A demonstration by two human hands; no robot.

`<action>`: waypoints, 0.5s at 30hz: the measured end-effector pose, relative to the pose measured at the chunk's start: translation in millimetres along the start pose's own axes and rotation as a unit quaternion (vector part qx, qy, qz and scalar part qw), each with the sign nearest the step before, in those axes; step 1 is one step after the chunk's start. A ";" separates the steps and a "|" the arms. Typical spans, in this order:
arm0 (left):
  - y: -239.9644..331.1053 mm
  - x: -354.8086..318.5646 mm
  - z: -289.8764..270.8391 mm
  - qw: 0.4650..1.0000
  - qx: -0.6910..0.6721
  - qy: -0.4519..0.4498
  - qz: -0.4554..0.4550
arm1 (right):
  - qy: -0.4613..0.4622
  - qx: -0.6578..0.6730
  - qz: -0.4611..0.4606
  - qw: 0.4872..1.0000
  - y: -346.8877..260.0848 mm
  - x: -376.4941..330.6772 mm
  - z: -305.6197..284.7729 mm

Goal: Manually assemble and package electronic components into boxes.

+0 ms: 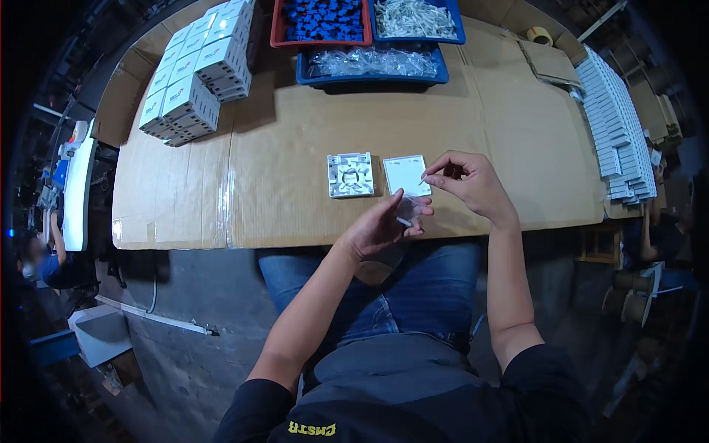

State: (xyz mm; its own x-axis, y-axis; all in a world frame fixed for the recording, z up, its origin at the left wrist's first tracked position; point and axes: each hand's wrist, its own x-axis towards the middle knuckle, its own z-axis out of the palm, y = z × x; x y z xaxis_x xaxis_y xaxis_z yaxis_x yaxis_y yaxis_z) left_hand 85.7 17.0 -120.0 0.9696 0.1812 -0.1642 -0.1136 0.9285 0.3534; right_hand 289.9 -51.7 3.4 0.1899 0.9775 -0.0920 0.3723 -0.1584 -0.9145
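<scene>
My left hand (373, 227), palm up near the table's front edge, has its thumb and fingers closed on a small transparent plastic bag (410, 210). A little white piece (404, 221) shows at the bag's lower end. Just above and to the right, my right hand (474, 186) pinches a thin, pale, small piece (424, 180) between thumb and forefinger; its kind is too small to make out. Behind both hands lies a flat white square plate (404, 170). To its left rests a white square housing (350, 176) with a round moulded centre facing up.
At the back stand a red tray (322, 43) of blue parts, a blue tray (420, 40) of pale parts and another blue tray (373, 83) of transparent bags. White boxes (193, 103) are stacked at left, white squares (617, 133) at right. Cardboard (295, 155) covers the table.
</scene>
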 end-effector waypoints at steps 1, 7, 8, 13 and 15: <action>-0.6 -0.5 0.6 1.000 0.007 0.000 -0.001 | 0.003 -0.026 0.004 1.000 0.7 -4.8 3.0; -4.2 -4.4 0.3 0.999 0.038 0.002 0.003 | -0.052 -0.053 0.025 0.997 -5.3 -13.8 8.1; -4.2 -4.1 1.0 0.999 0.040 -0.006 0.003 | -0.053 -0.053 0.025 0.997 -4.1 -12.9 9.3; -1.3 -6.1 6.7 0.997 0.071 0.014 -0.001 | -0.120 -0.079 -0.064 0.988 2.3 -3.8 7.6; -0.6 -6.9 5.9 0.997 0.083 0.013 0.002 | -0.146 -0.072 -0.059 0.985 4.3 1.1 9.0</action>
State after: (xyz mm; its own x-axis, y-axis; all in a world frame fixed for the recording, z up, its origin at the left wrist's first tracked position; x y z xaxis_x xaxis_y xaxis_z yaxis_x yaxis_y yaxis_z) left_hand 80.3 13.3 -113.7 0.9632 0.1943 -0.1859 -0.0775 0.8624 0.5003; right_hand 283.6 -50.0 -4.2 -0.1236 0.9855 -0.1165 0.5053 -0.0385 -0.8621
